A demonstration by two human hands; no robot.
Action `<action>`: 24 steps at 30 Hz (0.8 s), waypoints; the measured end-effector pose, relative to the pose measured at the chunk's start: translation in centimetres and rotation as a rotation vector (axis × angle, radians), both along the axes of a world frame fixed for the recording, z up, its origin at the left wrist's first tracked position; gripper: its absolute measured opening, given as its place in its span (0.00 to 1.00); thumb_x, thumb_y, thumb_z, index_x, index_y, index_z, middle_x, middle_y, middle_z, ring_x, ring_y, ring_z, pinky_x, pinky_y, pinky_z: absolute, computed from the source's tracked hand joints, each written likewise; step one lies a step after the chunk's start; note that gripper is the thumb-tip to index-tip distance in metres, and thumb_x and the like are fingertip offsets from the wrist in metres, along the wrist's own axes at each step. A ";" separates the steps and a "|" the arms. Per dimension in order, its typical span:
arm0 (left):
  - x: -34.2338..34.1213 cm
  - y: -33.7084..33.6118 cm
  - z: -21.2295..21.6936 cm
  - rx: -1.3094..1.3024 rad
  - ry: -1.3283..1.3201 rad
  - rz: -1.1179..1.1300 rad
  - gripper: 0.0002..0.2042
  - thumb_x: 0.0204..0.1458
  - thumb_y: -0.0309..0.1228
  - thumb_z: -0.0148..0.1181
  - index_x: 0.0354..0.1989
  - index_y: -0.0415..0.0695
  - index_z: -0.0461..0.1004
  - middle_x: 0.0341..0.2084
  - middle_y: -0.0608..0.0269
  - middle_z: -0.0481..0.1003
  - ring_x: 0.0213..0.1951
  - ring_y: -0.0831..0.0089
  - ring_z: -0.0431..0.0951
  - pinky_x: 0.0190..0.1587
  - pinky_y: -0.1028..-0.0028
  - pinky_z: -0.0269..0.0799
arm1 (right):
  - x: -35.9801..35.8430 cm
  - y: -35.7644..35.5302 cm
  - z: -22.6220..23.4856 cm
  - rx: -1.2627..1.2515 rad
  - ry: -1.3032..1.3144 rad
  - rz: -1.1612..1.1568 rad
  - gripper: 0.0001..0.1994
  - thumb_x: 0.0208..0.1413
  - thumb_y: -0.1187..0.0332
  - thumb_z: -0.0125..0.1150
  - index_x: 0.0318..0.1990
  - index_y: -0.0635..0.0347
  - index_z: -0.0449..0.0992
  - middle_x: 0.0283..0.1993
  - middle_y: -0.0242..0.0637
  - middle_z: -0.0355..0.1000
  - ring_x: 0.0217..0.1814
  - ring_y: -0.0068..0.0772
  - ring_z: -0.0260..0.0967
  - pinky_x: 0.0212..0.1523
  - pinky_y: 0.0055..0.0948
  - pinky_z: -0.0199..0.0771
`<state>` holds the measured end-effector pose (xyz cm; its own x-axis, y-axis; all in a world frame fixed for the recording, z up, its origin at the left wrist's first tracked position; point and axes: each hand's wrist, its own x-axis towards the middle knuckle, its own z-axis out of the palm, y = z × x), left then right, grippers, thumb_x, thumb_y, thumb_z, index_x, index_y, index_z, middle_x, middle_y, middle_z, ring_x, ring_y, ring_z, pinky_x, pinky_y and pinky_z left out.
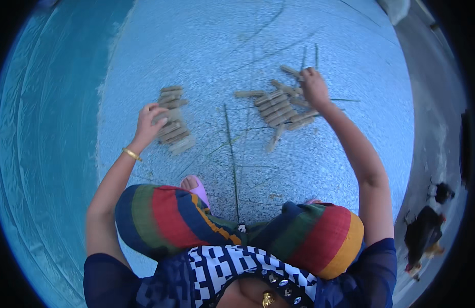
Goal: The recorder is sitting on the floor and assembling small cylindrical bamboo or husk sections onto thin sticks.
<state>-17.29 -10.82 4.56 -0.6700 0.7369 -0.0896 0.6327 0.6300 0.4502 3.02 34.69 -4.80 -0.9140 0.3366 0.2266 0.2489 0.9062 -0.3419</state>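
Note:
Short, tan, stick-like pieces lie in two groups on the pale speckled floor. At the left, a row of sticks [171, 134] lies side by side, and my left hand [149, 123] is at its left edge. Its thumb and fingers are closed round a pale, motion-blurred stick [168, 117] in the middle of the row. To the right is a looser pile of sticks [275, 108], some lined up and others at angles. My right hand [313, 88] is at its upper right, fingers bent together beside a single stick [291, 71]. What those fingertips hold, if anything, is hidden.
Thin green stalks [229, 133] are strewn over the floor [196, 41]. A teal plastic sheet [57, 128] covers the left side. My knees [319, 236] and a foot in a pink slipper [199, 190] are in front. Chickens [424, 228] are on the grey ground at the right.

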 end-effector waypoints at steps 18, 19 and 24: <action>-0.4 0.0 -2.8 0.083 0.205 0.275 0.20 0.43 0.34 0.63 0.49 0.54 0.71 0.53 0.54 0.62 0.55 0.58 0.62 0.56 0.63 0.58 | 0.5 -5.6 4.7 -1.360 0.141 -0.094 0.12 0.51 0.66 0.60 0.40 0.61 0.69 0.35 0.31 0.69 0.38 0.20 0.65 0.39 0.22 0.65; 0.4 2.0 -1.5 0.096 0.185 0.259 0.20 0.43 0.34 0.63 0.49 0.54 0.71 0.53 0.54 0.62 0.55 0.58 0.62 0.56 0.63 0.58 | 0.6 -6.7 5.2 -1.383 0.090 -0.033 0.11 0.51 0.68 0.61 0.40 0.61 0.69 0.34 0.30 0.69 0.37 0.20 0.65 0.38 0.23 0.66; 8.0 13.8 3.4 0.361 -0.339 -0.246 0.17 0.51 0.31 0.55 0.51 0.45 0.68 0.52 0.60 0.63 0.47 0.72 0.69 0.46 0.71 0.67 | 2.0 -13.0 7.8 -1.582 0.137 0.092 0.11 0.48 0.74 0.63 0.39 0.61 0.70 0.36 0.29 0.71 0.38 0.20 0.66 0.39 0.22 0.68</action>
